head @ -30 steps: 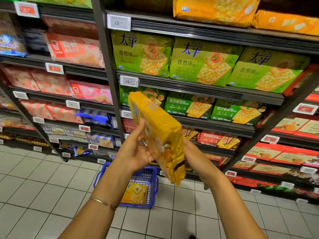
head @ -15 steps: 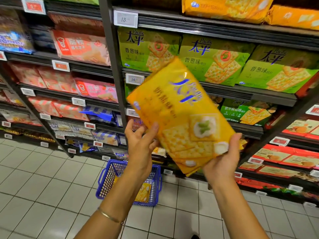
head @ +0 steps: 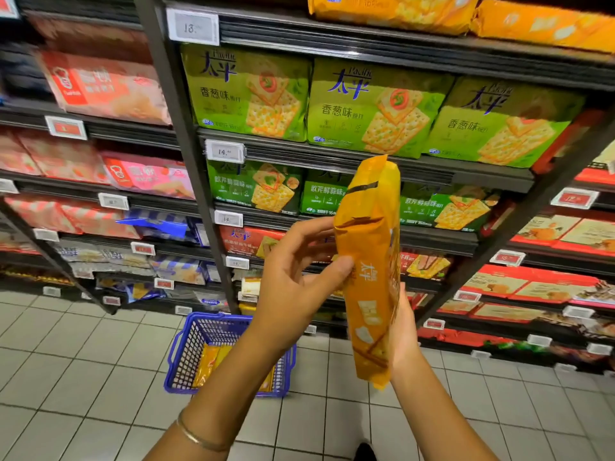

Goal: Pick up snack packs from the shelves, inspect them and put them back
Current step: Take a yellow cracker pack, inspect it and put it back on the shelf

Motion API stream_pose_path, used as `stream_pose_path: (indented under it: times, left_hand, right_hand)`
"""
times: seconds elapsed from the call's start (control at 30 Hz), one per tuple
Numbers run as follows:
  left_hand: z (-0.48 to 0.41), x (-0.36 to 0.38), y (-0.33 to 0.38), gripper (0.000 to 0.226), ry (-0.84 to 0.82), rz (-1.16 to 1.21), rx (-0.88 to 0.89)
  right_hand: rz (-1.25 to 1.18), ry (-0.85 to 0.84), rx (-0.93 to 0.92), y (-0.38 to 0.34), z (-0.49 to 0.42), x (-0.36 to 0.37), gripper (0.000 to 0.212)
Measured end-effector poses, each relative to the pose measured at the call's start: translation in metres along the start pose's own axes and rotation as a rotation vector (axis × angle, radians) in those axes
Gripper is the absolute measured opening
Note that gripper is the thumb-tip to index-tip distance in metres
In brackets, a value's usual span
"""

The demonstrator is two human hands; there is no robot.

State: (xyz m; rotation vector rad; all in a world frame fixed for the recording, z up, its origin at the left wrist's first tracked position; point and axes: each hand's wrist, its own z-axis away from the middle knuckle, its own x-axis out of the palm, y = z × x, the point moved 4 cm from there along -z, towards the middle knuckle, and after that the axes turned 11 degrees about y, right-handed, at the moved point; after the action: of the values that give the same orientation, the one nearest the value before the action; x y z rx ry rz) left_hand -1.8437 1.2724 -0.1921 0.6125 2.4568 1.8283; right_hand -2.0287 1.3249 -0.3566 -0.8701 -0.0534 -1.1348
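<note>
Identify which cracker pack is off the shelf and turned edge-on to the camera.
The orange-yellow cracker pack, held upright between the left hand and right hand. The green packs sit on the shelves, fronts facing out.

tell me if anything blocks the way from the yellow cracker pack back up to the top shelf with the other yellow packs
Nothing visible does. The yellow cracker pack is held edge-on between the left hand and right hand, out in front of the shelving. The top shelf's yellow packs lie above, past the green packs, with open air between.
</note>
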Motion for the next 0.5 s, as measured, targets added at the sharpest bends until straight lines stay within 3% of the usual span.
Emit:
stream_pose_path:
  times: [0.1, 0.13, 0.2, 0.27, 0.37, 0.43, 0.5]
  left_hand:
    - [-0.011, -0.001, -0.007, 0.038, 0.005, 0.014, -0.138]
    - [-0.017, -0.005, -0.010, 0.047, -0.002, 0.061, -0.232]
    - [-0.031, -0.016, -0.017, 0.092, -0.082, 0.132, -0.385]
    - [-0.041, -0.018, -0.018, 0.116, -0.132, 0.053, -0.497]
    - [-0.049, -0.011, -0.050, 0.091, -0.013, -0.037, -0.612]
    - [-0.047, 0.001, -0.076, 0.072, 0.093, -0.029, -0.651]
    - [-0.045, 0.009, -0.101, 0.071, 0.211, 0.021, -0.741]
  right_hand:
    - [-0.044, -0.035, 0.013, -0.019, 0.001, -0.005, 0.072]
    - [-0.034, -0.031, -0.019, -0.033, 0.002, -0.008, 0.073]
    - [-0.008, -0.031, -0.130, -0.073, 0.010, -0.012, 0.077]
    - [0.040, -0.048, -0.264, -0.119, 0.020, -0.012, 0.076]
    - [0.194, -0.127, -0.464, -0.175, 0.037, -0.001, 0.067]
    - [0.309, -0.199, -0.483, -0.194, 0.044, 0.011, 0.073]
    - [0.412, -0.210, -0.517, -0.208, 0.048, 0.021, 0.069]
